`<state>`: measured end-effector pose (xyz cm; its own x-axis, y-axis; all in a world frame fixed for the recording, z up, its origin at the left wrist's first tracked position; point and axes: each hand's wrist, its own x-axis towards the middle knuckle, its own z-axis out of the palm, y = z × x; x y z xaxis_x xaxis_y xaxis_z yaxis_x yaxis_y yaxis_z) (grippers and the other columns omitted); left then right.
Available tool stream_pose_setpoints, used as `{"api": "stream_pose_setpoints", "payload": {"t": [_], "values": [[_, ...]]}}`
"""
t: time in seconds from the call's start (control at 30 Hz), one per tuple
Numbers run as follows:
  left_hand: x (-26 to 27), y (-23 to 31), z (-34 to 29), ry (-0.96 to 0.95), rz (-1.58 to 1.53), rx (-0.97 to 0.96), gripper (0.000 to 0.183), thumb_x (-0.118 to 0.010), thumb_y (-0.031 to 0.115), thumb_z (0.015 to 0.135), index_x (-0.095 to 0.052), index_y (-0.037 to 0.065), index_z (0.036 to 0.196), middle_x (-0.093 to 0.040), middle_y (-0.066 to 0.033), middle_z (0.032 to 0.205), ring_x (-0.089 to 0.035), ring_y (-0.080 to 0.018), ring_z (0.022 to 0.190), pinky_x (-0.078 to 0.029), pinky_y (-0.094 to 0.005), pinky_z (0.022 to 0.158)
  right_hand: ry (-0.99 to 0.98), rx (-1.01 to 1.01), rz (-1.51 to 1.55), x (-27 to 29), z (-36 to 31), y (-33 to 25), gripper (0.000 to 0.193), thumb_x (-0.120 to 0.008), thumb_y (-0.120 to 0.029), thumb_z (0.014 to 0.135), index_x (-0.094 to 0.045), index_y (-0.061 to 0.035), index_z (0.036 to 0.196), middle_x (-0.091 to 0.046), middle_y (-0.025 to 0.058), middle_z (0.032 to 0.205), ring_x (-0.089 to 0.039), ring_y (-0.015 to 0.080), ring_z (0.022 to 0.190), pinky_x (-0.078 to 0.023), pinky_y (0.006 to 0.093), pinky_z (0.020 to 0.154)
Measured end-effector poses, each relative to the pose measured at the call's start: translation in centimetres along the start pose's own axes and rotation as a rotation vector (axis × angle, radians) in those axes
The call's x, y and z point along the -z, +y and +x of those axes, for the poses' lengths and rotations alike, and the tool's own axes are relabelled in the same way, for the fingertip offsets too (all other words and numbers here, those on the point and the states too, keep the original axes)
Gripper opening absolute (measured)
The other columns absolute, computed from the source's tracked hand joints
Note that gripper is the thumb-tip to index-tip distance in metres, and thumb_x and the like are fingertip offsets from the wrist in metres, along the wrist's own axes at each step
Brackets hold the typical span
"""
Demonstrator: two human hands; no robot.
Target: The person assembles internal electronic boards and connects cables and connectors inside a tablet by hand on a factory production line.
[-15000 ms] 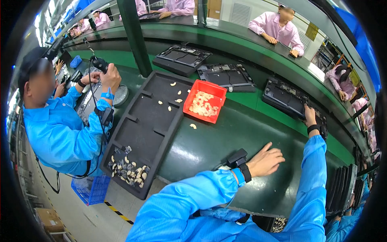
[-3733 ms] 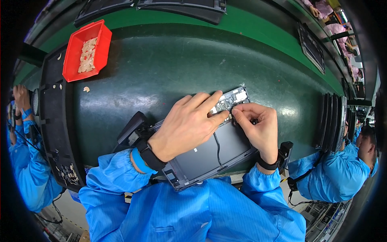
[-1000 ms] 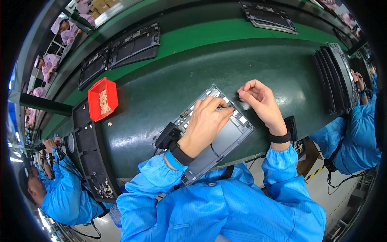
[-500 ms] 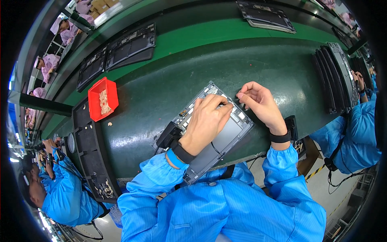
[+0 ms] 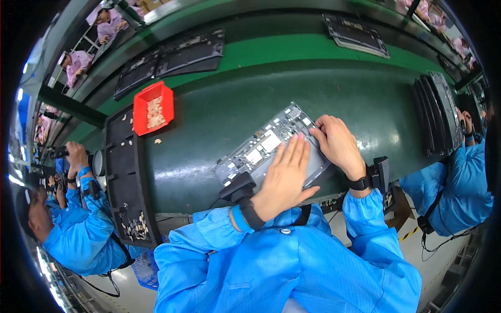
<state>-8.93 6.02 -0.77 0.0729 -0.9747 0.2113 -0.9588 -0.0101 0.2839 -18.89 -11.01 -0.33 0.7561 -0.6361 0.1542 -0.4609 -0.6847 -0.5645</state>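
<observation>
An opened laptop base (image 5: 269,142) with a bare circuit board lies slantwise on the dark green bench in front of me. My left hand (image 5: 286,180) rests flat across it, fingers stretched out and pressed together over the board's lower edge, covering part of the grey casing. At the far right corner, my right hand (image 5: 336,143) has its thumb and curled fingers closed on the casing's edge. Anything small under those fingertips is hidden.
Left on the bench, a red bin (image 5: 168,110) of small tan pieces stands beside a black compartment tray (image 5: 146,208). More opened laptop bases (image 5: 190,58) lie on the back ledge. Black panels (image 5: 430,115) stand stacked at right. Co-workers in blue (image 5: 78,235) sit on both sides.
The laptop base has turned, its long side lying flatter across the bench. My left hand has gone from curled fingers to a flat palm. My right hand has come onto the casing's edge.
</observation>
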Motion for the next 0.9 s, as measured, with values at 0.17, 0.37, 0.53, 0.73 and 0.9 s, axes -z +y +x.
{"api": "stream_pose_setpoints", "payload": {"t": [0.17, 0.37, 0.53, 0.73, 0.9], "values": [[-1.0, -0.2, 0.1, -0.02, -0.111, -0.078, 0.088, -0.075, 0.041, 0.085, -0.042, -0.016, 0.144, -0.043, -0.0365, 0.15, -0.039, -0.0451, 0.146, -0.032, -0.0472, 0.123, 0.011, 0.188, 0.026, -0.3, -0.4, 2.4, 0.021, -0.068, -0.02, 0.096, -0.062, -0.0006, 0.101, -0.06, 0.0152, 0.1, -0.058, 0.0338, 0.1, -0.048, 0.0416, 0.088], [-0.1, -0.4, -0.4, 0.123, -0.322, -0.192, 0.077, -0.076, 0.03, 0.085, -0.046, -0.007, 0.144, -0.04, -0.0338, 0.152, -0.038, -0.0449, 0.146, -0.032, -0.0481, 0.123, -0.255, -0.311, 1.001, 1.5, -2.9, 2.6, 0.014, -0.058, -0.02, 0.107, -0.058, -0.0091, 0.115, -0.065, -0.002, 0.097, -0.059, 0.004, 0.087, -0.049, 0.0215, 0.075], [1.1, -3.3, 2.1, 0.301, -0.122, -0.304, 0.047, -0.073, 0.019, 0.087, -0.062, 0.004, 0.13, -0.043, -0.0254, 0.154, -0.039, -0.0415, 0.147, -0.033, -0.0528, 0.121, -0.016, -0.262, 1.043, 0.2, 2.1, 5.7, 0.016, -0.06, -0.022, 0.105, -0.059, -0.0079, 0.114, -0.068, -0.0009, 0.101, -0.062, 0.0054, 0.089, -0.051, 0.0219, 0.078], [1.0, -9.1, 3.2, 0.551, -0.372, -0.228, 0.022, -0.07, 0.01, 0.083, -0.072, 0.011, 0.105, -0.064, -0.0112, 0.132, -0.053, -0.0313, 0.134, -0.042, -0.0481, 0.111, 0.23, -0.246, 0.959, 0.5, 22.3, 16.1, 0.018, -0.063, -0.022, 0.104, -0.067, -0.0039, 0.105, -0.068, -0.0002, 0.096, -0.06, 0.0088, 0.085, -0.048, 0.0266, 0.076], [-2.1, -10.7, 3.0, 0.364, -0.46, -0.226, 0.016, -0.07, 0.009, 0.081, -0.072, 0.011, 0.096, -0.065, -0.0052, 0.117, -0.057, -0.0258, 0.119, -0.044, -0.0416, 0.097, 0.538, -0.127, -0.179, -1.9, 32.1, 14.6, 0.041, -0.071, -0.032, 0.096, -0.067, 0.0045, 0.112, -0.07, 0.0171, 0.102, -0.065, 0.0296, 0.102, -0.049, 0.0395, 0.09]]}}
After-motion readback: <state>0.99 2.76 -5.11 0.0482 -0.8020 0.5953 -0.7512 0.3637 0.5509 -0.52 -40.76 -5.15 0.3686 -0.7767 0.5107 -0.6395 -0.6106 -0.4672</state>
